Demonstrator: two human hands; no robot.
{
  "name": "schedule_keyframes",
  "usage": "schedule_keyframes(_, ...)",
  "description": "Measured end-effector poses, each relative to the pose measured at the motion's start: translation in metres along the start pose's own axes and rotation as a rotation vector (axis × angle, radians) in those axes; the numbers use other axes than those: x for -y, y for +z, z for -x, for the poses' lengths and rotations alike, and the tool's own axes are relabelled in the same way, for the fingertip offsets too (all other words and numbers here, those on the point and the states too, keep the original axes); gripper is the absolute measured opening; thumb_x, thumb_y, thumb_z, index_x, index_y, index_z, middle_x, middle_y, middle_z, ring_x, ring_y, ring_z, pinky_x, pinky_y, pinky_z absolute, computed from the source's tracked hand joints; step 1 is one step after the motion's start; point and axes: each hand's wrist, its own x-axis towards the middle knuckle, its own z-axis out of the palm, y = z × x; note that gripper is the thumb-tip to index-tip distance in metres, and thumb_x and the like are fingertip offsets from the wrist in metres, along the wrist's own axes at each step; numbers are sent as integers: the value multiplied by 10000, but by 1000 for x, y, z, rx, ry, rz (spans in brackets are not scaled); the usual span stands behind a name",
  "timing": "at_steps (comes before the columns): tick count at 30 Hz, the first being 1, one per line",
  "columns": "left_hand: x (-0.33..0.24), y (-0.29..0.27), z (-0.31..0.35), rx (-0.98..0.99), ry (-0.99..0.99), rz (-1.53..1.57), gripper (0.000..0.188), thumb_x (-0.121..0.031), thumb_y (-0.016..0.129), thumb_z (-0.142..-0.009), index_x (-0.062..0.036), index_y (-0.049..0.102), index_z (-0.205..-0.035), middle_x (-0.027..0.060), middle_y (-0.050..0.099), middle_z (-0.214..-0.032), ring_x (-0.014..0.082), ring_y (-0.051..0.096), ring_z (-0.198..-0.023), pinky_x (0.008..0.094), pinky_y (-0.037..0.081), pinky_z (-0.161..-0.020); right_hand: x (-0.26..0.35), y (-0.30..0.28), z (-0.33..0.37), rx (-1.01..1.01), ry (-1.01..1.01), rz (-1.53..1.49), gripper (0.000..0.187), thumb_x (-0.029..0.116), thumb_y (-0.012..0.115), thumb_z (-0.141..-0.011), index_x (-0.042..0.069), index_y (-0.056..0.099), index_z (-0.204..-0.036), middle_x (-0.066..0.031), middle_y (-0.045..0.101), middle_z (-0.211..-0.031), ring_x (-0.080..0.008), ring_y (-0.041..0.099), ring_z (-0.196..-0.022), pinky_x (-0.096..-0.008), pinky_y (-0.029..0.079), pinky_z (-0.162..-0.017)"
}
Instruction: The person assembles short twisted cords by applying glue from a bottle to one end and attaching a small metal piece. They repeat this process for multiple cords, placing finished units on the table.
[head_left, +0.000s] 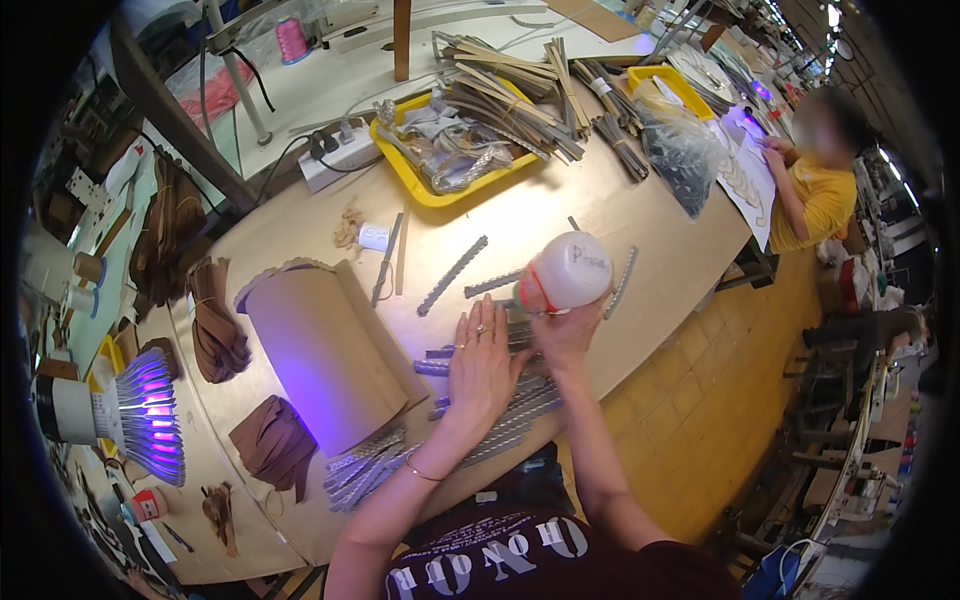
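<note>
My right hand (565, 335) is wrapped round a white plastic squeeze bottle (574, 268), tipped so its nozzle end points left toward the strips. The bottle has a red band near its neck and handwriting on its base. My left hand (482, 362) lies flat, fingers stretched out, on grey braided strips (520, 405). Its fingertips are close to the bottle's nozzle. More strips lie singly beyond my hands, such as a braided strip (452, 276) toward the back. Below my left wrist is a pile of cut strips (366, 468). What lies directly under the bottle is hidden.
A rolled brown sheet (320, 350) stands left of my hands, beside brown strip bundles (218, 325). A yellow tray (440, 196) with strips sits behind, near a power strip (338, 158). A lamp (140, 415) is at left. A person in yellow (822, 195) works at the far right.
</note>
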Motion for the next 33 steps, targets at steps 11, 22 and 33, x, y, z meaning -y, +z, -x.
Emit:
schedule_keyframes(11,11,-5,8,-46,14,151,680,-342,602,-933,77,378,-1420,272,306,-1519,384,288,-1427,508,230,-1169,2,-4,-2,-63,80,22,807,357,818,-794,-72,353,-1295,-207,621,-1071,-302,647,-949,-400,510,-857)
schedule_keyframes(22,18,-7,13,-103,-90,18,689,-346,637,-896,51,411,-1411,207,292,-1548,395,233,-1448,518,179,-1184,14,16,11,37,71,-46,902,343,823,-783,-75,275,-1366,-228,634,-1064,-330,674,-937,-404,532,-817)
schedule_keyframes(33,11,-6,9,-76,-120,-116,712,-391,639,-885,59,435,-1397,213,320,-1532,367,224,-1456,488,164,-1196,11,12,9,-5,-20,12,915,315,826,-775,-62,269,-1396,-238,644,-1078,-346,686,-943,-420,553,-796)
